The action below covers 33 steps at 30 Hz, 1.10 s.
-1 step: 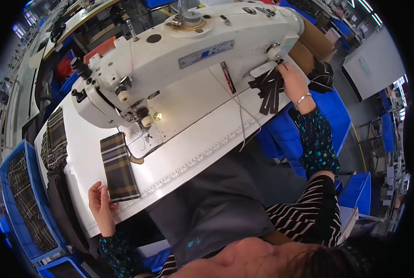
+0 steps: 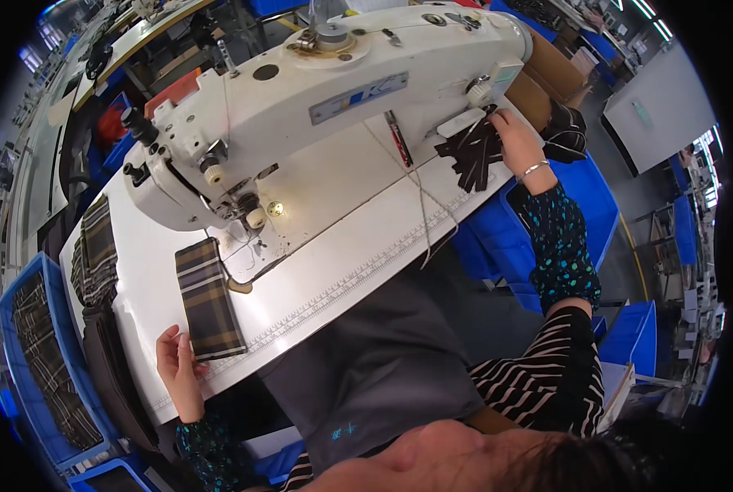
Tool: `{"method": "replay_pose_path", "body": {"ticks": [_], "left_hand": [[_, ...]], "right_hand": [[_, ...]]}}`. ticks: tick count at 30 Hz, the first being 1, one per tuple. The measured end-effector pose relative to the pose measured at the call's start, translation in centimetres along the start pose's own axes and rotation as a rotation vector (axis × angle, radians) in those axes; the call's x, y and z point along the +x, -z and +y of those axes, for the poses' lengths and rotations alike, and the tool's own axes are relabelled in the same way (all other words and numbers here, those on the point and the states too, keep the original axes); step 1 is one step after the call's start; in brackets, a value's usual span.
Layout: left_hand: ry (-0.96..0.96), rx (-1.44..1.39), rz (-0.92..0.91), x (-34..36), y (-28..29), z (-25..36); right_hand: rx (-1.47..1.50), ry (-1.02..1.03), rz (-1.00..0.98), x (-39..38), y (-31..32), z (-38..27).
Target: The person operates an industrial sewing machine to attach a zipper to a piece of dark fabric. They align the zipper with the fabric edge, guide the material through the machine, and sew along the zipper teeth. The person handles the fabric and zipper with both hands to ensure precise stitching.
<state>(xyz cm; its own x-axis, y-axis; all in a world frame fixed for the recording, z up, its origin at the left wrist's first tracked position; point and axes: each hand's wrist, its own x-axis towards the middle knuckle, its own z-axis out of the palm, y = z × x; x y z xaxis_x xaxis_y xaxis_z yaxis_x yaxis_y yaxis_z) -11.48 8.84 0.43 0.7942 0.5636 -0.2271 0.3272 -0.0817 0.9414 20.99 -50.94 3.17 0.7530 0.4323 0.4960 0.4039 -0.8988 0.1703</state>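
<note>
One dark grey apron (image 2: 375, 336) is lying nearest, below and between the fingers of the left hand (image 2: 182, 373) and the right hand (image 2: 521, 148).

Left: fingers are curling loosely, partly open, with the thumb standing apart from the index finger; no cloth is showing in that gap. They are resting at the near left corner of a plaid fabric piece (image 2: 211, 303), which is lying flat on the white table (image 2: 149, 287), ahead of and to the right of them. Contact of the lower fingers with its edge: not telling clearly.

Right: fingers are bending down into a bunch of dark strips (image 2: 471, 156), which is spreading leftward and nearer from the fingertips. The strips are hiding the tips, so I am not able to tell how tightly they are closing, or on how many.

Change against earlier frame: the strips' loose ends are now reaching less far toward the table's front edge, bunching closer to the right fingers. The plaid piece and left fingers are keeping the same arrangement.

Farther: a red-and-black pen (image 2: 399, 139) is lying left of the right fingers, past the strips. The white sewing machine (image 2: 260, 123) is standing beyond the left fingers, its lamp glowing.
</note>
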Motion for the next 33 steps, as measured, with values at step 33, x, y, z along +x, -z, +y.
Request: {"method": "replay_pose_path", "body": {"ticks": [33], "left_hand": [[-0.057,0.078,0.127,-0.3,0.1,-1.1]], "right_hand": [[0.546,-0.702,-0.506,5.5,-1.2,2.7]]}}
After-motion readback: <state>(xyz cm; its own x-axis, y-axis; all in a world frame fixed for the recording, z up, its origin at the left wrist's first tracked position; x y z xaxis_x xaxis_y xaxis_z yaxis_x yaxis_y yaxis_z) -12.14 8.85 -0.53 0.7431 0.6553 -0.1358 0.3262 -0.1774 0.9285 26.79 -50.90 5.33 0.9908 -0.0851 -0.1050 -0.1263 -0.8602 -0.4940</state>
